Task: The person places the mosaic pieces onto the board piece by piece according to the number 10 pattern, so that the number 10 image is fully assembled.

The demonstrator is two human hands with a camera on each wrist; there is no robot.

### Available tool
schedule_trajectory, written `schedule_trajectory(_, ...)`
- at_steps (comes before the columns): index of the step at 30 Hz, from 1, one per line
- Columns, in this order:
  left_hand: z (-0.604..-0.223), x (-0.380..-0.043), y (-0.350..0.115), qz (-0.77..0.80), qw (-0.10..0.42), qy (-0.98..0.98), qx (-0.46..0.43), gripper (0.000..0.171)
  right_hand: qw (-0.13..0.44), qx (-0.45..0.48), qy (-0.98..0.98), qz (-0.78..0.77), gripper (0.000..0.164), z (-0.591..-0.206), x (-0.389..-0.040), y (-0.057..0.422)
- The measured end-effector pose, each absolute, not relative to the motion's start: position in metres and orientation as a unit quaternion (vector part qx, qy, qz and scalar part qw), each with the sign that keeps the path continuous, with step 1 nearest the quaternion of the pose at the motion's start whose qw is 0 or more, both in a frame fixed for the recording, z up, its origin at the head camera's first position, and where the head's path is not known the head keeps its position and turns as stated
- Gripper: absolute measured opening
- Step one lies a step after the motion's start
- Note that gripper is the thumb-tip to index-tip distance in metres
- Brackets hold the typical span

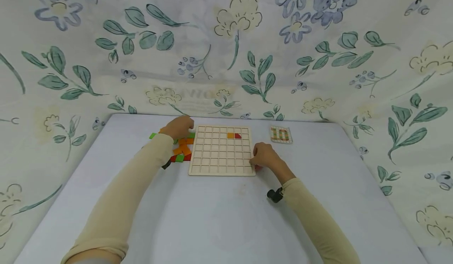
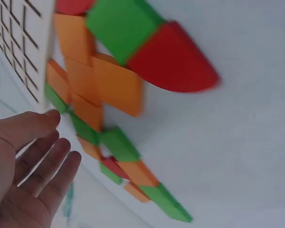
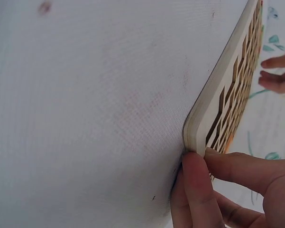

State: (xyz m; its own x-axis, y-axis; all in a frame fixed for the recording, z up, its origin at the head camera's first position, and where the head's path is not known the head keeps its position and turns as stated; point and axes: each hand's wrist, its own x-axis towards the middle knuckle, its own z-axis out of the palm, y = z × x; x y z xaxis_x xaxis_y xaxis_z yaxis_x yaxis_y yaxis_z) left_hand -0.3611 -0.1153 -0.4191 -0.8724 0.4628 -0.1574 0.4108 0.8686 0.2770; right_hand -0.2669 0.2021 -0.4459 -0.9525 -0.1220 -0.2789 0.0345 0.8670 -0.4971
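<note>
A pale wooden grid board [image 1: 221, 157] lies on the white table. An orange square piece [image 1: 231, 135] and a red rounded piece [image 1: 238, 136] sit side by side in its upper right cells. My right hand [image 1: 264, 155] pinches the board's right edge near the front corner, thumb on top in the right wrist view. Over on the left, my left hand [image 1: 178, 127] hovers by the board's back left corner, its fingers loosely extended and holding nothing. Close to its fingertips lie loose pieces: orange squares [image 2: 117, 88], a green square [image 2: 125, 26] and a red quarter-round [image 2: 175, 61].
A small card with an orange and green pattern [image 1: 281, 134] lies to the right of the board. Behind the table [image 1: 212, 216] hangs a floral cloth [image 1: 198, 39]. Black wrist cameras show at both wrists, the right one [image 1: 274, 195] just above the tabletop.
</note>
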Motion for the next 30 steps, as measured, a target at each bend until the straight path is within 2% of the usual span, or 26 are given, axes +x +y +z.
schedule_trajectory(7,-0.427,-0.363,-0.128,0.153,0.137,0.949,0.238,0.032,0.151,-0.015,0.956,-0.251,0.023,-0.444,-0.266,0.203)
schedule_trajectory(11,-0.434,-0.367,-0.128,0.163,0.117,0.946,0.253,0.032,0.150,-0.019,0.957,-0.248,0.023,-0.446,-0.267,0.202)
schedule_trajectory(19,-0.442,-0.371,-0.124,0.174,0.080,0.944,0.268,0.020,0.149,-0.020,0.958,-0.246,0.024,-0.447,-0.268,0.200)
schedule_trajectory(30,-0.446,-0.369,-0.125,0.206,0.080,0.945,0.242,0.026,0.152,-0.022,0.953,-0.260,0.023,-0.445,-0.269,0.202)
